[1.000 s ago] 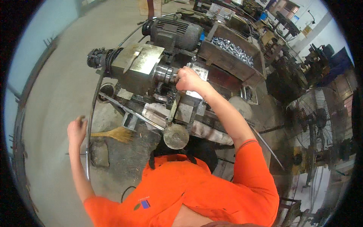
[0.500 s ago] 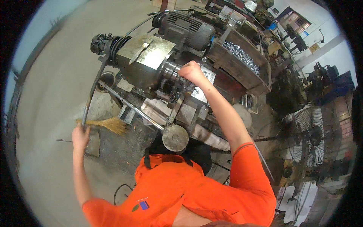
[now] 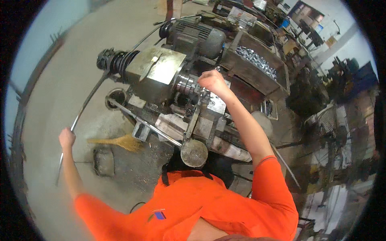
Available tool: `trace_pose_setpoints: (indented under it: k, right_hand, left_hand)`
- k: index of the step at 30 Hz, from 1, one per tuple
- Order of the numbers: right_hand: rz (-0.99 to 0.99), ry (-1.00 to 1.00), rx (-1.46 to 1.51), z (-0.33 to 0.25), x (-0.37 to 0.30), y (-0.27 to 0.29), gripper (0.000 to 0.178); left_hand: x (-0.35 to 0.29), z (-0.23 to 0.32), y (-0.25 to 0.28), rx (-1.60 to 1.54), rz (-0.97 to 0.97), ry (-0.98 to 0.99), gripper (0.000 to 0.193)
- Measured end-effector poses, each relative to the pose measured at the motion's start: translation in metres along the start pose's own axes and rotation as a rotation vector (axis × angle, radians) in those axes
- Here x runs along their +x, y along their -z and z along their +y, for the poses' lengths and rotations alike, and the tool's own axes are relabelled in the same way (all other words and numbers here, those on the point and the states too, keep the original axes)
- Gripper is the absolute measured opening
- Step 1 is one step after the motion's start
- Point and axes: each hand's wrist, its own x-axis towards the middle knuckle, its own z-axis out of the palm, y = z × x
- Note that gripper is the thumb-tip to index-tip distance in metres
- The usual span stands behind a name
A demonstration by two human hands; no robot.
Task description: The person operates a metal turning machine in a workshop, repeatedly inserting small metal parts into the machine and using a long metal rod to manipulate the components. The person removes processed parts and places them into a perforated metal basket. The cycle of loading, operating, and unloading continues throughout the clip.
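Note:
My left hand point(image 3: 66, 137) is closed around a long metal lever point(image 3: 85, 103), which runs up to the pulley end point(image 3: 114, 62) of a small lathe. Below the hand the lever's free end sticks out. My right hand point(image 3: 213, 82) is closed just beside the ringed metal spindle nose point(image 3: 185, 83); whatever its fingers hold is hidden from view. A bright metal block point(image 3: 217, 103) lies under that wrist. In front of it a flat bar point(image 3: 193, 122) leads down to a round metal disc point(image 3: 194, 153) near my lap.
An electric motor point(image 3: 199, 38) sits behind the headstock point(image 3: 148, 86). At the right stands a wooden crate point(image 3: 251, 74) with many small shiny metal parts point(image 3: 257, 61). A straw broom point(image 3: 122, 141) lies on the floor at the left. A rod point(image 3: 148, 126) slants across the front.
My left hand has swung the lever outward to the left, so its free end now shows below the fist. My right hand has shifted slightly rightward, still beside the spindle.

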Motion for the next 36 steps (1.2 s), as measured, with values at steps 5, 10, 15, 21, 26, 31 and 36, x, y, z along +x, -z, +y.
trace_pose_setpoints:
  k: [5,10,15,21,26,31,36]
  right_hand:
    - [0.229,0.032,0.076,0.006,-0.108,0.068,0.025]
    - [0.32,-0.447,-0.106,0.093,-0.25,0.115,0.028]
    - [0.312,-0.872,-0.14,0.131,-0.355,0.146,0.033]
    - [0.171,-1.191,-0.74,0.201,-0.461,0.156,0.056]
    - [0.211,-1.2,-0.942,0.226,-0.517,0.145,0.036]
    - [0.184,-1.334,-0.797,0.182,-0.527,0.103,0.033]
    - [0.414,-1.093,-0.586,0.128,-0.554,0.013,0.03]
  left_hand:
    - [-0.028,0.105,0.033,-0.837,0.483,-0.04,0.023]
    - [-0.068,0.248,-0.094,-0.961,-0.603,0.03,0.036]
    - [-0.05,0.259,-0.137,0.12,-0.355,-0.624,0.03]
    - [-0.031,0.259,-0.105,0.111,-0.261,-0.619,0.019]
    - [-0.014,0.226,-0.063,-0.959,-0.392,-0.173,0.031]
    - [-0.018,0.239,0.009,-1.447,-0.4,0.254,0.045]
    - [-0.028,0.29,-0.005,-1.439,-0.249,0.306,0.035]
